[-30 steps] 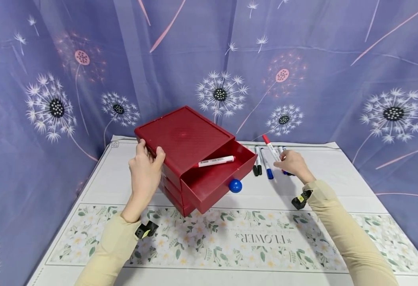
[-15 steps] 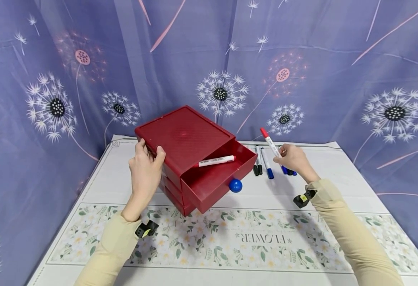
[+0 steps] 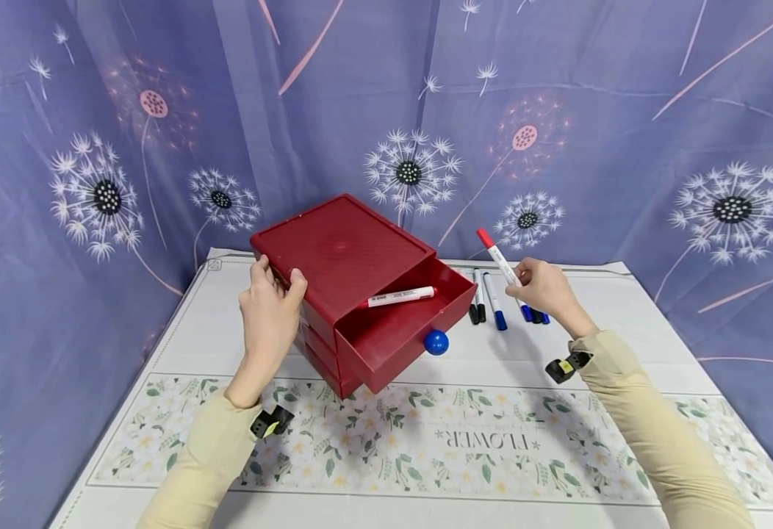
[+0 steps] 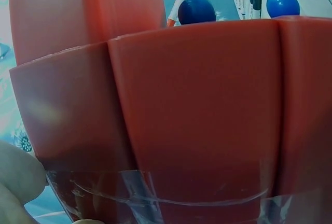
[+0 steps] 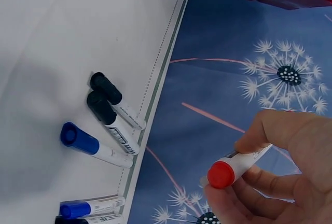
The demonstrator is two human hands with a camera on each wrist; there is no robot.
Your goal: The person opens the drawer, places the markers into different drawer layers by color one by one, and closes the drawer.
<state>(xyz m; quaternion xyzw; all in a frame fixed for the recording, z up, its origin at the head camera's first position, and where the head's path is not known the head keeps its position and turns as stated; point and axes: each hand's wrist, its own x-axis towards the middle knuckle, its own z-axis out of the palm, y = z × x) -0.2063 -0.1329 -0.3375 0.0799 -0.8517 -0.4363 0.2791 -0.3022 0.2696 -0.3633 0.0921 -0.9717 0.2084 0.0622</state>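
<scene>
My left hand [image 3: 270, 316] grips the left edge of a red drawer cabinet [image 3: 347, 257], thumb and fingers at its upper rim. The cabinet's top drawer [image 3: 393, 330] is pulled out, with a blue round knob [image 3: 436, 342] on its front. Inside that drawer lies a white marker [image 3: 400, 297] with red ends. To the right, my right hand [image 3: 548, 290] pinches another red-capped marker [image 3: 500, 263], its cap pointing up and left. In the right wrist view, the thumb and fingers close round this marker [image 5: 241, 164], whose red end faces the camera.
Beneath and beside the right hand, several markers lie on the white table: black-capped ones [image 5: 106, 107], a blue-capped one [image 5: 80, 138] and more blue and black ones [image 3: 536, 314]. A purple dandelion-print curtain [image 3: 333, 110] hangs behind. A floral strip [image 3: 373, 441] crosses the table's front.
My right hand has lifted the red-capped marker up from the pens, slightly away from them, uncovering more of their blue and black caps. Left hand and cabinet stay put.
</scene>
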